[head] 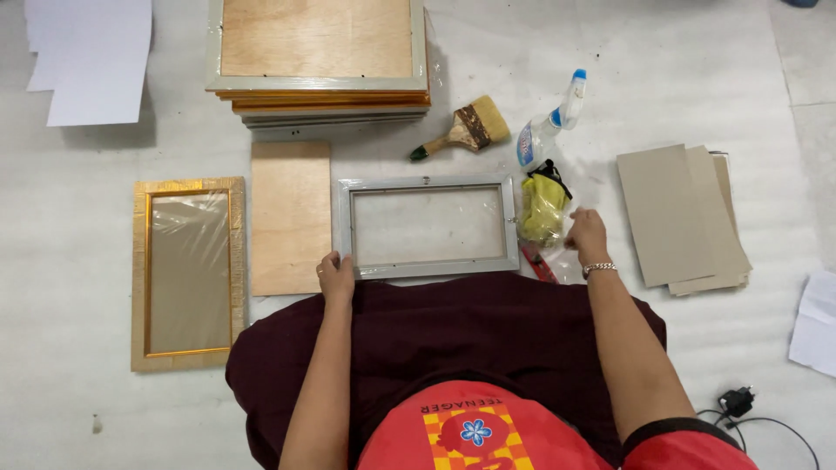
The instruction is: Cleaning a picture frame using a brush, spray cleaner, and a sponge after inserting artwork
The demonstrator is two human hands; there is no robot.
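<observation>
Head view: left hand (336, 277) pinches the grey frame's (428, 266) corner on the floor (78, 418); right hand (587, 235), fingers curled, touches the yellow cloth (542, 209).

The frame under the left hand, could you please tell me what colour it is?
The frame is silvery grey, seen clearly in the head view.

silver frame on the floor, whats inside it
Inside the silver frame there is only a clear, glossy pane or film, with the white floor covering showing through. The left hand covers its lower left corner.
</observation>
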